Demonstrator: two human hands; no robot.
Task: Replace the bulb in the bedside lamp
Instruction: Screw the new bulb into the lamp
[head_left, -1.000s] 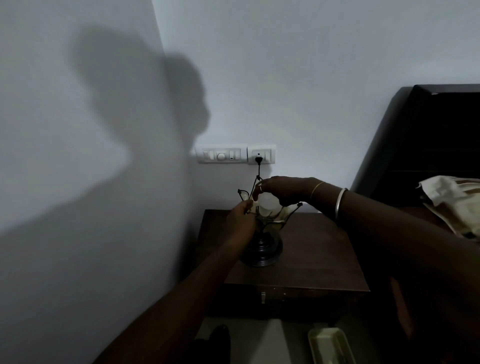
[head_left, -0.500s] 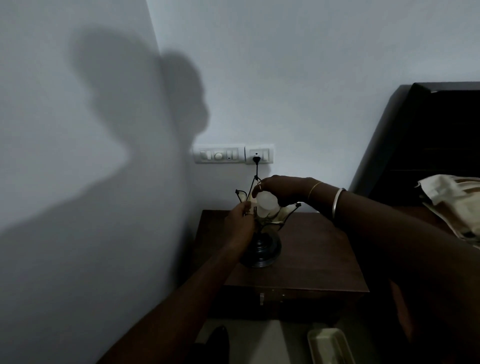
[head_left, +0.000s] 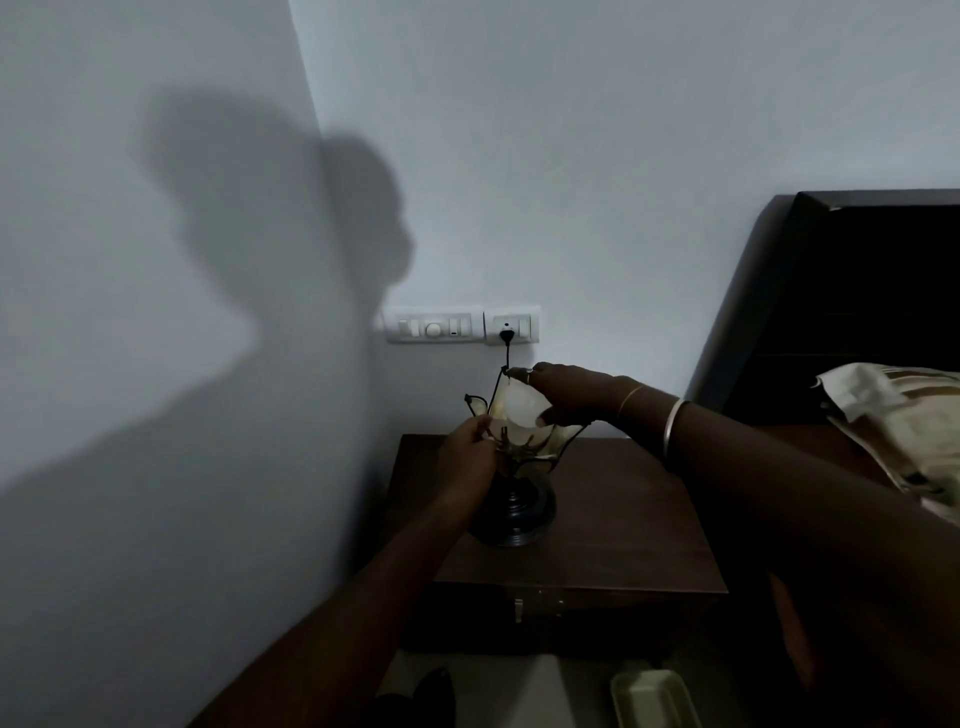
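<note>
A small bedside lamp (head_left: 515, 512) with a dark round base and a petal-shaped glass shade stands on the wooden nightstand (head_left: 613, 525). A white bulb (head_left: 521, 407) sits in the top of the shade. My right hand (head_left: 569, 395) reaches over from the right and grips the bulb from above. My left hand (head_left: 467, 457) holds the left side of the lamp just under the shade. The lamp socket is hidden by the shade and my fingers.
The lamp's black cord runs up to a plug in the wall socket (head_left: 511, 326), beside a switch panel (head_left: 434, 326). A dark headboard (head_left: 857, 301) and a pillow (head_left: 904, 426) are at the right. A pale tray (head_left: 654, 699) lies on the floor below.
My right hand has shifted slightly on the bulb, which now shows more and sits a little higher in the shade. The left hand stays on the lamp.
</note>
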